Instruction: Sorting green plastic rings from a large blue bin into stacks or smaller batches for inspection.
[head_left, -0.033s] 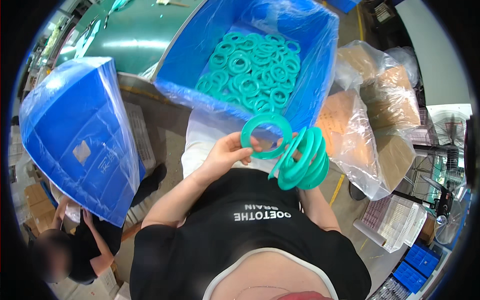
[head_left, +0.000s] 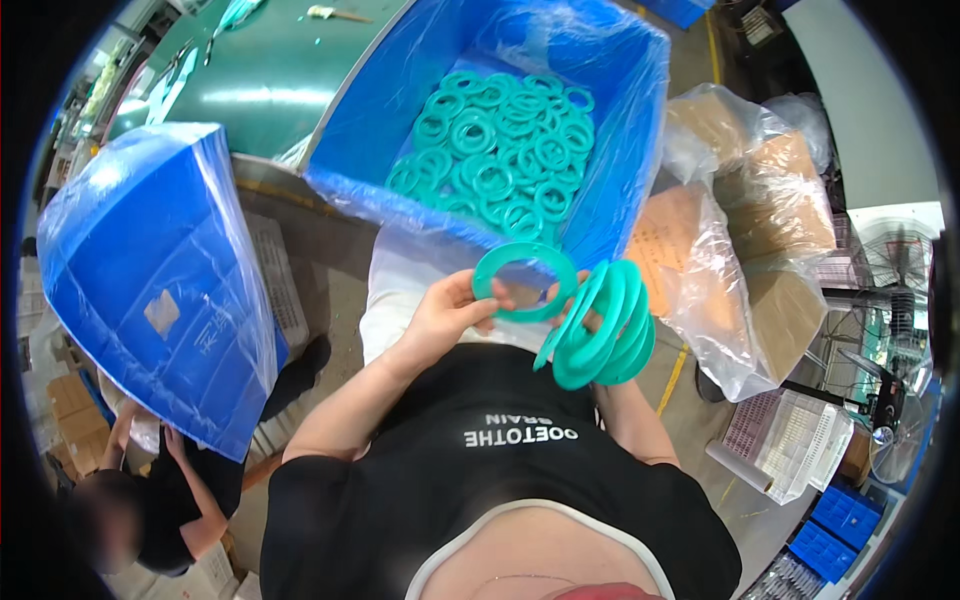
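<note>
A flat green ring [head_left: 522, 251] is upright between my hands, just in front of the big blue bin. My left hand [head_left: 440, 315] pinches its left edge, with the fingers behind and the thumb in front. Most of my right hand [head_left: 590, 320] is hidden behind a fanned bunch of green discs or rings [head_left: 580, 365], which hangs from it. The fingers of that hand also reach the single ring's right side. Beyond lies a heap of green rings [head_left: 495, 175] on the floor of the blue bin [head_left: 625, 110], which is lined with clear plastic.
A second, plastic-covered blue bin [head_left: 150, 270] stands tilted at left; a person [head_left: 170, 490] works behind it. A green-topped table [head_left: 270, 70] adjoins the lined bin. At right are bagged cardboard boxes [head_left: 690, 240], a white crate [head_left: 790, 445] and a fan [head_left: 895, 430].
The single ring and the bunch sit slightly lower, closer to my body. Both hands keep their hold. The whole view has shifted a little.
</note>
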